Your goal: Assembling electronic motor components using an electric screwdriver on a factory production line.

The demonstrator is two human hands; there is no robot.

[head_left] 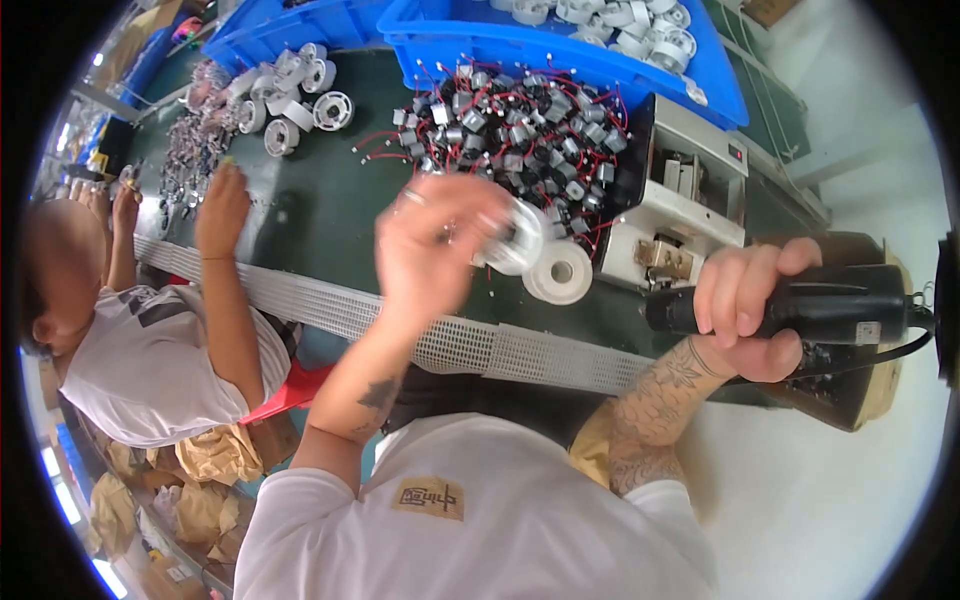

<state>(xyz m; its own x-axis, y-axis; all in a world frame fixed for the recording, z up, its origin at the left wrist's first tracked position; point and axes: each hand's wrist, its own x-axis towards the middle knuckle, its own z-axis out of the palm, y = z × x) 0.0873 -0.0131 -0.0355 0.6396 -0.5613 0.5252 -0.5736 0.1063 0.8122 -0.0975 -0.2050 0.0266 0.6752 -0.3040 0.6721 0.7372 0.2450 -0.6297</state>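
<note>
- While the left hand (pixel 440 240) blurs over the bench (pixel 345 215), its fingers look closed on the edge of a white ring-shaped part (pixel 524 240), tilted up just in front of the motor pile; the blur hides the exact grip.
- And over on the right, the right hand (pixel 750 300) is wrapped firmly around a black cylindrical power tool (pixel 840 293), held sideways with its cable trailing, well apart from the white part!
- Right beside that held piece sits a white round piece (pixel 558 272) with a hole in its middle, lying flat near the bench edge.
- What a heap behind it: small silver motors (pixel 520 130) with red wires, plenty of them loose, so I'd judge a good deal of work is left.
- Up top, a blue crate (pixel 425 50) carries many white round parts (pixel 630 25); whether those are finished or waiting, I can't tell from here.
- Tool and ring are apart at this instant, so I'd call this piece midway, not done.
- Next to the motors stands a pale metal machine (pixel 690 200), no hand on it.
- Down the line, a co-worker's hand (pixel 222 210) is raised near more white housings (pixel 283 137).
</note>
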